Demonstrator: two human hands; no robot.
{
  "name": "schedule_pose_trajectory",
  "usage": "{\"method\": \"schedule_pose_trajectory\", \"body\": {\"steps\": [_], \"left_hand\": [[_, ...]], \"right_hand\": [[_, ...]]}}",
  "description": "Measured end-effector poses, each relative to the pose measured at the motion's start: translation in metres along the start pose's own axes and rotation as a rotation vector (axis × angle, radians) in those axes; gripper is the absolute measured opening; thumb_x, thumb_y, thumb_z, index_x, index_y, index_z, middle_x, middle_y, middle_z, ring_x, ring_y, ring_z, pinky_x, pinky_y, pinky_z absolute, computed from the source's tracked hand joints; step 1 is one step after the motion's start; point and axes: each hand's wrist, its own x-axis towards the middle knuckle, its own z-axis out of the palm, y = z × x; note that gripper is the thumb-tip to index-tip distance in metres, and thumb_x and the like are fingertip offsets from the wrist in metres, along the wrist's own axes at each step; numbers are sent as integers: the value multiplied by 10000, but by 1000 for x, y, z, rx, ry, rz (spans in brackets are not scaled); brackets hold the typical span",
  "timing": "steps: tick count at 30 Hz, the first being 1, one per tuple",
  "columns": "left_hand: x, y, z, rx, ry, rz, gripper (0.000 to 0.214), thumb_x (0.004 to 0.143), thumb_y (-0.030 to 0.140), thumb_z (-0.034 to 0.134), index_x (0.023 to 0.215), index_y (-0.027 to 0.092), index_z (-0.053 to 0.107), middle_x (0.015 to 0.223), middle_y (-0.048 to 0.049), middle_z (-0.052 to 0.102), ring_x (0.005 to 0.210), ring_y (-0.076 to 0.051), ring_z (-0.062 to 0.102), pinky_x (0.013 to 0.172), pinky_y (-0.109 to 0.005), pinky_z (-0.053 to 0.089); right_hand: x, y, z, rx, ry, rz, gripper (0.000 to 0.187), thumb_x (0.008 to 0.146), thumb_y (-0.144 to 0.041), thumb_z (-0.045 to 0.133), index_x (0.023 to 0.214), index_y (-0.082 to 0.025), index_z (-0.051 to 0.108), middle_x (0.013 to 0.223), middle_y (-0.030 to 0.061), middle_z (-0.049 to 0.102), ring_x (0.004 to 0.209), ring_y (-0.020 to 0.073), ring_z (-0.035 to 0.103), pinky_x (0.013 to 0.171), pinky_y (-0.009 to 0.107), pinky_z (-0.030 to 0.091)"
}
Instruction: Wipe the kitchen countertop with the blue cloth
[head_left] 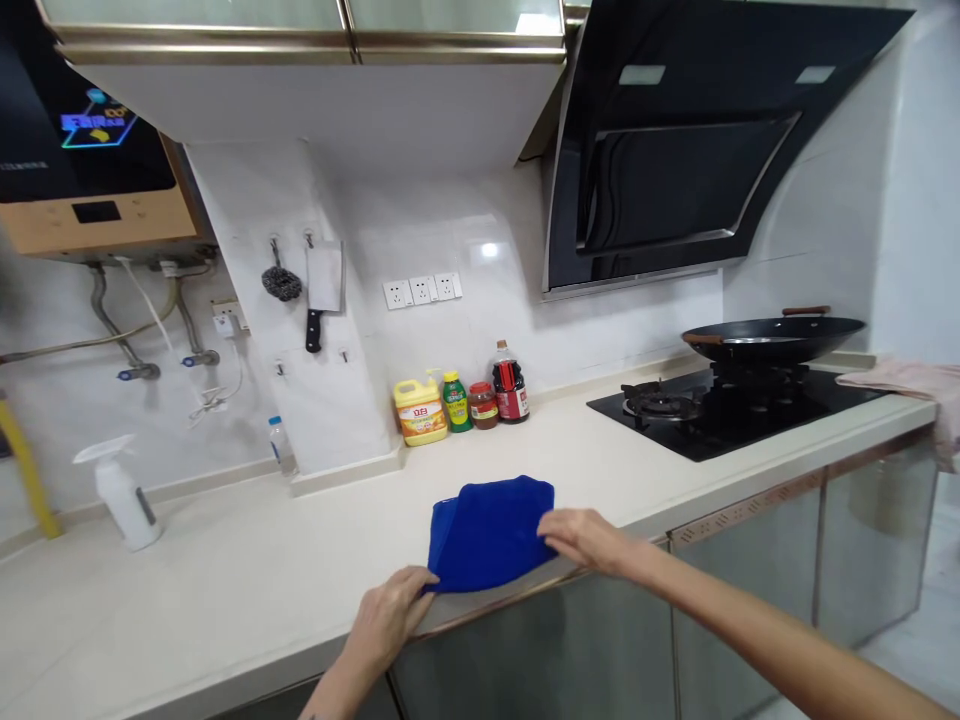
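Left hand (pixel 391 612), right hand (pixel 587 540) on cloth (pixel 487 533)

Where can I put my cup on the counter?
The bare stretch of counter between the spray bottle and the blue cloth is free. So is the patch between the cloth and the stove. It's crowded by the bottles and at the front edge, where the left hand and right hand hold it.
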Motion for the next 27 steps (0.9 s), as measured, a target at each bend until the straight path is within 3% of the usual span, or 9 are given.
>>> {"method": "schedule_pose_trajectory", "body": {"steps": [2,4,6,8,12,16,21,24,27], "left_hand": [[-13,0,9,-7,-57,-59,287,927,370,466,1069,294,703,1152,-40,708,1004,-193,685,864,-302,530],[-11,8,8,-33,-72,-137,348,931,453,477,1158,279,676,1169,-61,688,1034,-207,666,906,-326,512],[-1,20,4,-52,-64,-244,444,923,549,474,1188,244,658,1102,-79,697,1027,-229,658,916,-353,497],[9,32,2,-24,-63,-367,474,930,591,435,1091,218,678,1005,-84,706,977,-245,659,868,-363,486],[18,45,2,169,-138,-529,354,930,487,459,884,209,673,972,-101,712,931,-271,661,754,-360,445],[19,43,5,160,-169,-533,285,918,406,454,861,211,654,944,-98,726,920,-267,660,734,-350,422],[31,36,-3,-196,46,-495,408,856,542,423,822,208,654,807,-72,704,824,-241,649,772,-356,459],[52,41,-24,-570,287,-550,548,736,703,518,888,193,648,894,-80,710,900,-254,660,738,-339,497],[77,55,-56,-783,486,-523,622,654,742,632,926,182,625,961,-87,705,948,-248,667,711,-304,502]], "right_hand": [[-21,-9,21,-28,21,49,261,962,-226,477,1168,-222,637,1138,92,702,1025,223,662,891,347,535],[-30,-16,30,-69,121,157,286,930,-245,537,1206,-192,592,1173,133,663,1051,258,633,892,387,531],[-31,-18,34,-114,200,283,227,899,-261,586,1109,-173,594,1088,143,646,995,281,615,844,415,531],[-29,-17,36,-145,216,366,135,865,-254,623,972,-179,590,982,119,624,912,281,596,788,421,522],[-30,-14,42,-97,217,386,125,819,-208,651,927,-191,590,964,90,612,893,263,578,791,408,504],[-35,-11,44,53,290,361,87,880,-229,597,948,-211,648,980,76,647,957,248,601,869,398,494],[-17,-6,28,271,448,395,244,938,-362,503,923,-225,704,943,70,721,900,233,662,826,365,517],[10,-7,2,358,567,424,280,922,-393,499,947,-220,717,930,57,749,842,218,676,790,333,521],[41,-12,-35,350,652,421,302,920,-431,499,922,-217,713,834,38,738,725,198,647,712,308,505]]}}
